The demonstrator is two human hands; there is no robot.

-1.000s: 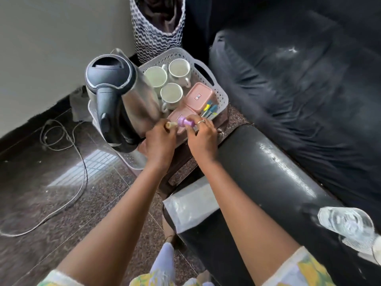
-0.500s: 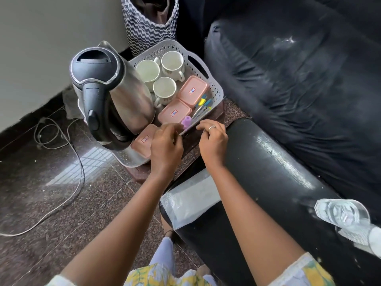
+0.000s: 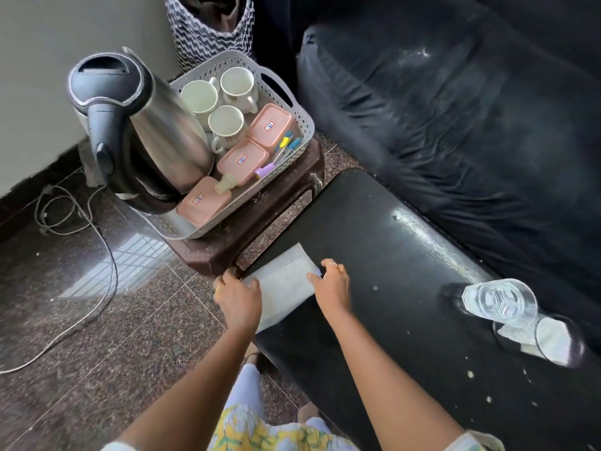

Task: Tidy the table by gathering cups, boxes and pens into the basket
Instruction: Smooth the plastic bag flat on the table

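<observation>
The white plastic basket with little holes (image 3: pixel 294 102) sits on a small brown table (image 3: pixel 279 209). Inside it are three white cups (image 3: pixel 227 125), three pink boxes with lids (image 3: pixel 242 161) and some pens with coloured caps (image 3: pixel 283 151), next to a big shiny silver kettle with a black handle (image 3: pixel 140 131). Both hands rest on the edges of a white flat cloth (image 3: pixel 283 288) on the near corner of the black shiny table (image 3: pixel 390 255). The left hand (image 3: pixel 239 299) curls its grip over the left edge. The right hand (image 3: pixel 331 284) pinches the right edge.

White basket (image 3: pixel 302 125) on stool — three cups (image 3: pixel 226 122), three pink boxes (image 3: pixel 242 161), pens (image 3: pixel 286 148) inside
</observation>
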